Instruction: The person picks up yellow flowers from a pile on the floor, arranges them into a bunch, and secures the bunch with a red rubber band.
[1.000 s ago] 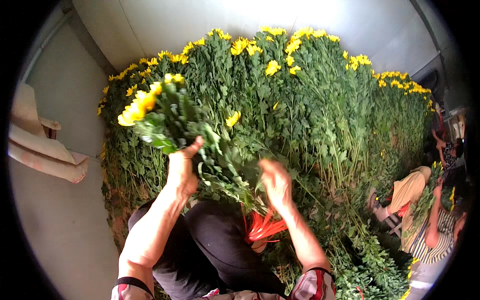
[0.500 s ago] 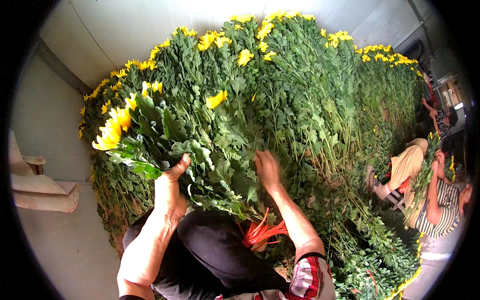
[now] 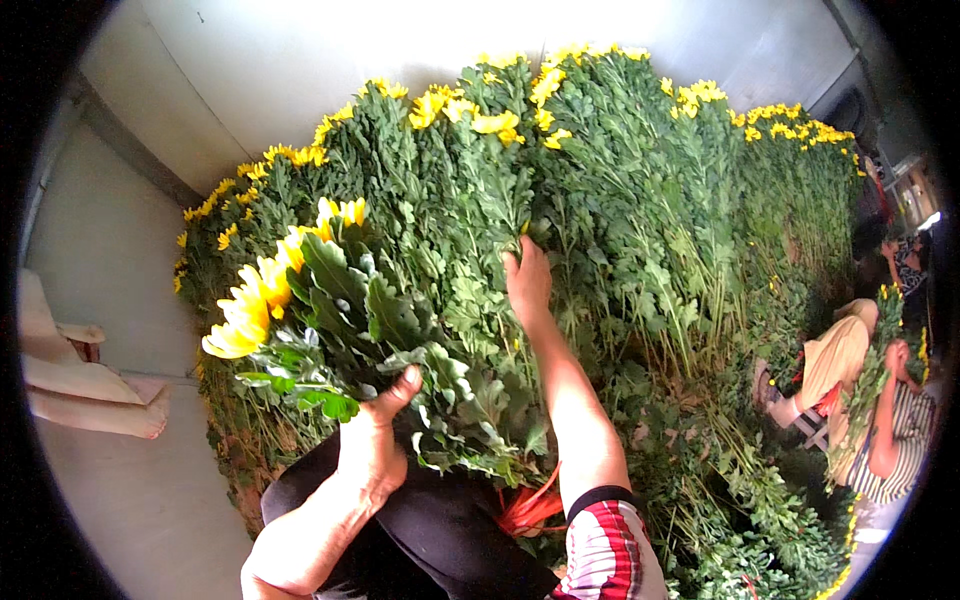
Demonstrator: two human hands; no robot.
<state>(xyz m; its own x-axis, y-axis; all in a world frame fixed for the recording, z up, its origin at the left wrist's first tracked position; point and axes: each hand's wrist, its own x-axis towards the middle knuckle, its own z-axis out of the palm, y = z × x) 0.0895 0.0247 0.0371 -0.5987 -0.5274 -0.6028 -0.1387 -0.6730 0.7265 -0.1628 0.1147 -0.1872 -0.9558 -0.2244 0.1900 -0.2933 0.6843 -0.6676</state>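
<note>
In my left hand (image 3: 375, 440) is a bunch of yellow chrysanthemums (image 3: 262, 290), held over my knee with the thumb on top. Its blooms point up and left, and broad green leaves hide most of the fingers. My right hand (image 3: 530, 282) is stretched out ahead into a large heap of cut chrysanthemums (image 3: 640, 200). The fingers are closed among the leaves on what looks like a chrysanthemum stem, beside a small yellow tip. Red ties (image 3: 530, 508) hang by my knee, below the bunch.
A pale wall (image 3: 420, 40) stands behind the heap. On the left, a person's bare foot (image 3: 140, 408) shows. To the right, a co-worker in a striped shirt (image 3: 900, 440) sits holding chrysanthemum stems. Leafy stems (image 3: 740, 520) lie at the lower right.
My right hand has moved up and away into the heap. The bunch in my left hand sits slightly lower and further right in view. A lone bloom above the middle no longer shows there.
</note>
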